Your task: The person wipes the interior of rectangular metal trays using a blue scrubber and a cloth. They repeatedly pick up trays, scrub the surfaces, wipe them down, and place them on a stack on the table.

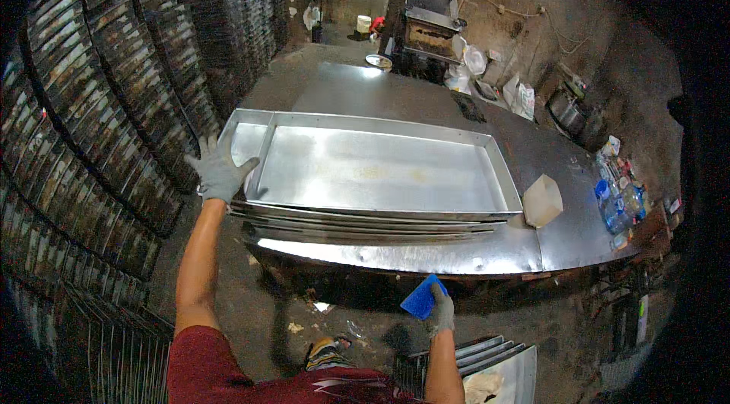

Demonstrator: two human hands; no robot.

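Note:
My left hand, in a grey work glove, rests with fingers spread against the left end of a shallow rectangular metal tray. The tray has a divider near its left end and faint yellowish marks on its floor. It tops a stack of similar trays on a metal-covered table. Below the table's front edge, my right hand, gloved too, grips a blue pad, perhaps a sponge. Right of the tray stands a cut-open translucent plastic container; its contents are hidden.
Tall stacks of dark metal trays line the left side. More trays stand on edge by my right arm. Plastic bottles, bags and a metal pot sit along the right side. Scraps litter the floor.

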